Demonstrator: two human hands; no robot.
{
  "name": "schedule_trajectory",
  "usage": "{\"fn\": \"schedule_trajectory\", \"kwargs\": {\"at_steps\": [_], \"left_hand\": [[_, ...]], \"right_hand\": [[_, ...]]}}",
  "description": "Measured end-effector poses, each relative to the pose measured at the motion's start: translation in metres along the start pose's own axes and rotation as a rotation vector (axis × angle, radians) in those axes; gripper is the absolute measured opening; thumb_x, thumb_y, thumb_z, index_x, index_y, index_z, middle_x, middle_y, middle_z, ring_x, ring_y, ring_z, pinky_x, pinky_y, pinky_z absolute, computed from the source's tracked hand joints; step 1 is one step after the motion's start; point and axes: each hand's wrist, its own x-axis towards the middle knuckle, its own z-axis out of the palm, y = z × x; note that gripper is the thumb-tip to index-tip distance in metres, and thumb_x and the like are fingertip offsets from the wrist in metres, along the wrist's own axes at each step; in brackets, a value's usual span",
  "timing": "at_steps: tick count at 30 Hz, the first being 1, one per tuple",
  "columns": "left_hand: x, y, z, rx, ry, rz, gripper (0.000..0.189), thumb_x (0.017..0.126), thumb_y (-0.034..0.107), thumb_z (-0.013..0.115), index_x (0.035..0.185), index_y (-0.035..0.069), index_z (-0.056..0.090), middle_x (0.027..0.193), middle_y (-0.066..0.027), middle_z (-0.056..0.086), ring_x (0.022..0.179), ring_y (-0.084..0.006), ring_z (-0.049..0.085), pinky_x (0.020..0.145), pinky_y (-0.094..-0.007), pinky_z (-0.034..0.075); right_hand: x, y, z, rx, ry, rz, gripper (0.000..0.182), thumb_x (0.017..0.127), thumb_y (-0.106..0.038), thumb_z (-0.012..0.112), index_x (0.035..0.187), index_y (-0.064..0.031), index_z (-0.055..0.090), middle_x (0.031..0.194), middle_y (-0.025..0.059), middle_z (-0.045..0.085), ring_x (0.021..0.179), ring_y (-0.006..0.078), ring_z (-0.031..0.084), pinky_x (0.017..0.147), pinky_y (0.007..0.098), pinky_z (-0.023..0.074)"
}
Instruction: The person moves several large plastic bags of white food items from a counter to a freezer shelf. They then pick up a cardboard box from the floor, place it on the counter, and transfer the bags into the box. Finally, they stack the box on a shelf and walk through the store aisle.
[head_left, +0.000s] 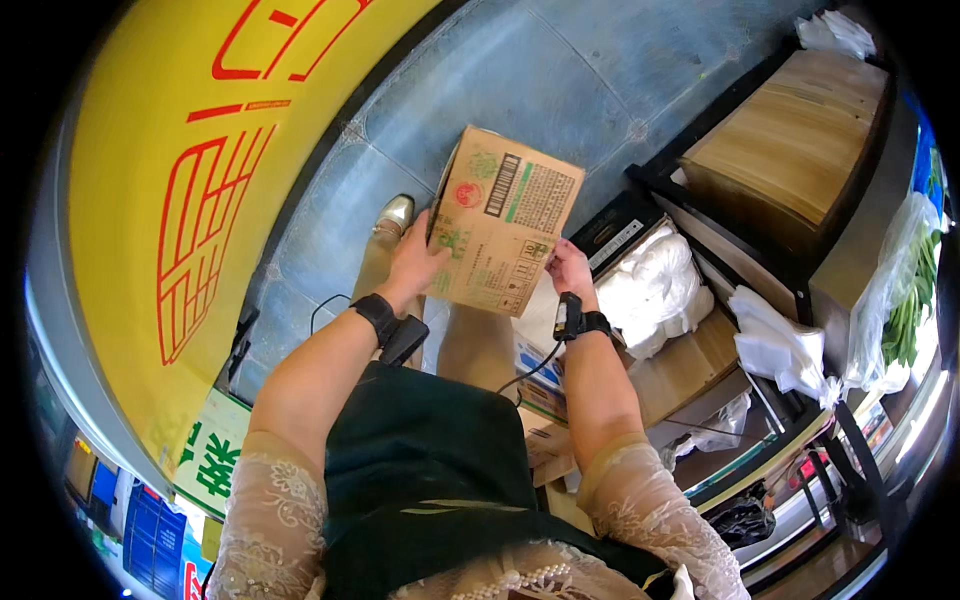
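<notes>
Between my two hands is a brown cardboard box (499, 225), held tilted above the floor and in front of my legs. Its near face bears printed text, a barcode and red and green marks. My left hand (414, 259) grips the box's left side, with the thumb lying on the printed face. At the lower right edge, the fingers of my right hand (571, 268) hold the box. What lies behind the printed face is hidden. Black straps with small devices sit on both wrists.
A yellow panel (187, 187) with red lettering curves along the left. To the right, an open carton holds white plastic bags (652, 292), near a wood-topped black stand (795, 127). Leafy greens (911, 300) in clear plastic hang farther right. Blue-grey tiles (525, 82) cover the floor.
</notes>
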Motion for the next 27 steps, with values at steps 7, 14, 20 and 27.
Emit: {"fn": "schedule_trajectory", "kwargs": {"at_steps": [7, 14, 20, 27], "left_hand": [[-0.021, 0.027, 0.023, 0.107, -0.058, 0.02, 0.096, 0.074, 0.031, 0.072, 0.145, -0.003, 0.018, 0.134, -0.0261, 0.043, 0.121, -0.0388, 0.046, 0.102, -0.0386, 0.037], [-0.027, 0.04, 0.025, 0.271, -0.153, -0.036, 0.093, 0.076, 0.034, 0.067, 0.147, 0.002, 0.018, 0.135, -0.0273, 0.041, 0.121, -0.0421, 0.045, 0.1, -0.0412, 0.038], [-0.021, 0.018, -0.006, 0.171, -0.214, -0.007, 0.084, 0.08, 0.029, 0.064, 0.147, 0.004, 0.019, 0.136, -0.0257, 0.042, 0.122, -0.0391, 0.045, 0.1, -0.0404, 0.039], [-0.054, 0.072, -0.073, 0.169, -0.16, 0.067, 0.078, 0.082, 0.027, 0.064, 0.147, 0.008, 0.024, 0.141, -0.0233, 0.038, 0.13, -0.0356, 0.039, 0.105, -0.0386, 0.035]], "right_hand": [[0.022, 0.003, -0.026, -0.002, -0.033, -0.003, 0.024, 0.091, -0.02, 0.052, 0.102, -0.0016, 0.063, 0.092, 0.0069, 0.067, 0.081, 0.0175, 0.062, 0.071, 0.0309, 0.0484], [0.016, -0.004, -0.025, 0.003, 0.068, -0.077, 0.031, 0.096, -0.024, 0.044, 0.113, -0.003, 0.059, 0.109, 0.0083, 0.064, 0.1, 0.0239, 0.06, 0.087, 0.0371, 0.0485], [-0.007, -0.026, -0.013, -0.064, 0.124, -0.105, 0.032, 0.094, -0.025, 0.056, 0.119, -0.0042, 0.053, 0.102, 0.0065, 0.065, 0.091, 0.0194, 0.061, 0.08, 0.0346, 0.0491], [-0.06, -0.05, 0.018, -0.23, 0.147, -0.131, 0.054, 0.09, -0.028, 0.063, 0.136, -0.0076, 0.043, 0.125, 0.01, 0.054, 0.106, 0.0193, 0.053, 0.086, 0.0352, 0.0452]]}}
